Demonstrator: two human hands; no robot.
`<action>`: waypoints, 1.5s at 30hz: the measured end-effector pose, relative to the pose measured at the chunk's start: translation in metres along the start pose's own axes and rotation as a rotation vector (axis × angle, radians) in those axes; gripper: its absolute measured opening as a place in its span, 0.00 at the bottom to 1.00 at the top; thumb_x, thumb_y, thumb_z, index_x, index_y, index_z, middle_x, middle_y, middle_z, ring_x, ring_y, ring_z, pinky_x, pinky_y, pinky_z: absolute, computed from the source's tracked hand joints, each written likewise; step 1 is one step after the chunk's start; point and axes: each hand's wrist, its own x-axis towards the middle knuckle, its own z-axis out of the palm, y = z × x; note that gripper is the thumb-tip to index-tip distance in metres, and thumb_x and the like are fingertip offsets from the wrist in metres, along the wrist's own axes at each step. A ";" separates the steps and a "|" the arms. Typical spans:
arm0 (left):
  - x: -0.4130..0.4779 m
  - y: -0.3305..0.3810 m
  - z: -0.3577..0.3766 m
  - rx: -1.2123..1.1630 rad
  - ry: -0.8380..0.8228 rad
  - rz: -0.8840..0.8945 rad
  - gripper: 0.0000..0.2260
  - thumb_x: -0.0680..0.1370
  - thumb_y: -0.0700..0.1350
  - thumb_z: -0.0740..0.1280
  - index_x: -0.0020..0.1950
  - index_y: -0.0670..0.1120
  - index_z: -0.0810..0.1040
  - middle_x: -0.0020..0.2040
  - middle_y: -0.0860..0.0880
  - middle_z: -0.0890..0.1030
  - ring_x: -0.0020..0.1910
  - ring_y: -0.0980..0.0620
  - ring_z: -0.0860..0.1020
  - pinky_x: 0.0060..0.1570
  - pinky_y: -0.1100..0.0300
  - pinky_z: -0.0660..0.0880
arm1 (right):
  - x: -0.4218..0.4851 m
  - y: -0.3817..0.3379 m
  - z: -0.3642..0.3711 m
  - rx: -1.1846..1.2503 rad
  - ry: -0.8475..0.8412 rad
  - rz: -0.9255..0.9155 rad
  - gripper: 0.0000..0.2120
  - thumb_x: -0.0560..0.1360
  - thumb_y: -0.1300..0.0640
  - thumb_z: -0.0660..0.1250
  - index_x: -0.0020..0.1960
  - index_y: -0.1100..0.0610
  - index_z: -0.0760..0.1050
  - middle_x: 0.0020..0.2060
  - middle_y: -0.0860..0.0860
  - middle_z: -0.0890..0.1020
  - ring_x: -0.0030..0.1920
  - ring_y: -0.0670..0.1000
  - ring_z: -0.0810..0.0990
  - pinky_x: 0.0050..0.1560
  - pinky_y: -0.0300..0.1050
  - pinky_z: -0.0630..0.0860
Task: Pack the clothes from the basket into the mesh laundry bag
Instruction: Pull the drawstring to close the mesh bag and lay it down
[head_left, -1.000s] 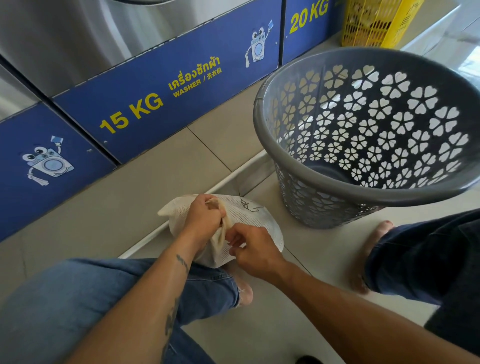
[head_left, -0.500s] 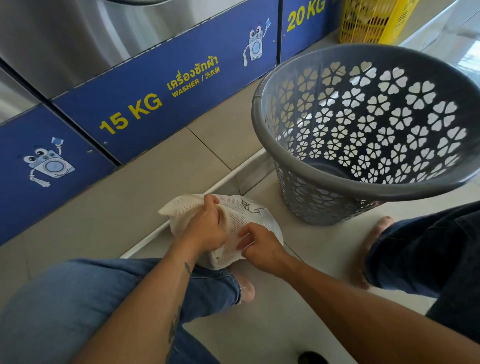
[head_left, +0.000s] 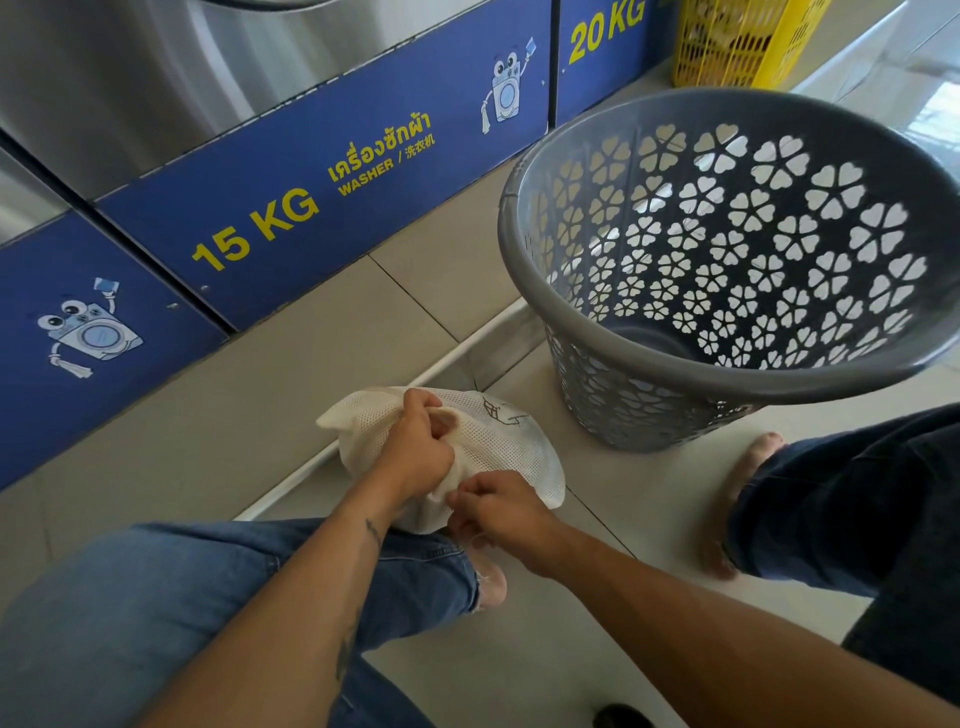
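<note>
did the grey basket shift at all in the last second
No. The basket stands where it did: its base sits just right of the floor step, and its left rim is below the 20 KG label, as before.

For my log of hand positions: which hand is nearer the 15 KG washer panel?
Left. The left hand grips the top of the mesh bag, on the side toward the washer panel. The right hand pinches the bag's near edge, further back toward the person.
</note>
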 end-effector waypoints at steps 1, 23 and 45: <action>0.002 0.000 0.001 -0.027 0.005 -0.008 0.20 0.72 0.29 0.60 0.59 0.48 0.66 0.49 0.51 0.77 0.49 0.53 0.76 0.47 0.61 0.73 | 0.000 -0.001 0.000 0.021 0.016 0.005 0.08 0.81 0.59 0.68 0.48 0.63 0.81 0.39 0.58 0.85 0.35 0.50 0.83 0.32 0.36 0.78; -0.009 0.061 -0.006 0.252 0.147 0.085 0.06 0.76 0.44 0.63 0.47 0.55 0.77 0.43 0.53 0.82 0.44 0.50 0.80 0.49 0.50 0.80 | -0.027 0.007 -0.073 -0.617 0.073 -0.022 0.32 0.77 0.45 0.69 0.77 0.47 0.62 0.71 0.56 0.74 0.66 0.57 0.76 0.66 0.51 0.75; -0.076 -0.057 -0.010 0.473 -0.088 -0.625 0.40 0.73 0.52 0.62 0.79 0.57 0.42 0.80 0.40 0.43 0.78 0.34 0.49 0.73 0.40 0.55 | 0.030 0.023 -0.042 -0.753 0.027 -0.187 0.41 0.75 0.41 0.69 0.81 0.39 0.50 0.81 0.57 0.52 0.78 0.64 0.55 0.76 0.62 0.60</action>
